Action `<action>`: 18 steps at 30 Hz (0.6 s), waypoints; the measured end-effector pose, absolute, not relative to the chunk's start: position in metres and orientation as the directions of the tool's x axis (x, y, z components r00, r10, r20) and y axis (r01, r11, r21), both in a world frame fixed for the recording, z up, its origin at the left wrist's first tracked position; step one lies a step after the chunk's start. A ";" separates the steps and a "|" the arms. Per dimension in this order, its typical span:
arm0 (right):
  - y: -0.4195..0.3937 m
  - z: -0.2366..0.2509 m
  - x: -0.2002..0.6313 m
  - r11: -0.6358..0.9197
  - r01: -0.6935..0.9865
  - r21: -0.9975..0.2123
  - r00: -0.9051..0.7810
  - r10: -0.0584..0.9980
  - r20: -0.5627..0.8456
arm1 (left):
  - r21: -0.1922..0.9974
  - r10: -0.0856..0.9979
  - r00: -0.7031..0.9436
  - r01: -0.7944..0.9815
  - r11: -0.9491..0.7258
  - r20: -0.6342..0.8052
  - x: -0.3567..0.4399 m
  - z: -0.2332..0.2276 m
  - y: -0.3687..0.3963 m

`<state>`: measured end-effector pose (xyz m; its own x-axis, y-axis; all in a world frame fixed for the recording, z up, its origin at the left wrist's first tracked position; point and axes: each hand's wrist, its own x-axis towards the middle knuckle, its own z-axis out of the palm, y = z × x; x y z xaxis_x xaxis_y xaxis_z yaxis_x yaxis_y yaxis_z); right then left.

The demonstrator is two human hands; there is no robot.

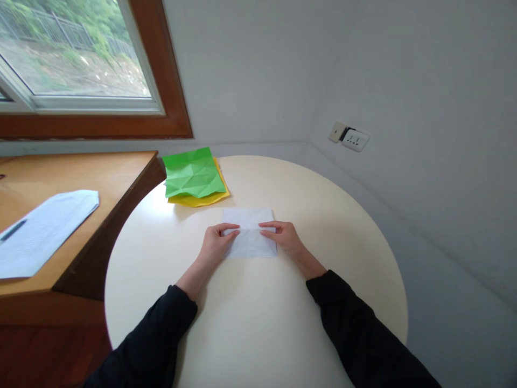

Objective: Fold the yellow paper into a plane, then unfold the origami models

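So there's a white rectangular sheet of paper [249, 233] lying flat near the middle of a round cream-coloured table [323, 215], and both hands are on it. The left hand [216, 243] sits at the paper's left edge with its fingers curled in, thumb and fingertips pinching a fold line that runs across the sheet. The right hand [285, 237] does the same thing from the right edge, fingers bent and pressing on that same crease. The 2 sets of fingertips point toward each other with a gap of bare paper between them. Both arms are in black sleeves.

Further back on the table, well apart from the hands, there's a crumpled-looking green square sheet of paper [194, 173] full of crease lines, lying on top of a yellow sheet [202, 200] that peeks out underneath.

Off to the left is a wooden desk [81, 172] with a printed white paper [44, 229] on it and a dark pen [13, 230] on that. A white wall socket [354, 140] sits on the wall at the right.
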<state>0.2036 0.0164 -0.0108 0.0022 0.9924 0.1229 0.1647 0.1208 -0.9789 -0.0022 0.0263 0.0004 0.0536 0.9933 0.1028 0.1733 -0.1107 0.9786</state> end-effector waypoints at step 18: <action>0.017 -0.011 0.203 0.115 0.091 -0.989 0.043 0.992 0.120 | 0.981 0.997 -0.003 0.179 -0.081 0.083 -0.001 0.003 0.026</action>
<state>0.2026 0.0168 -0.0113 0.0428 0.9919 0.1196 0.0910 0.1154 -0.9891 -0.0012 0.0256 0.0030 -0.0026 0.9966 0.0825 0.1787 -0.0807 0.9806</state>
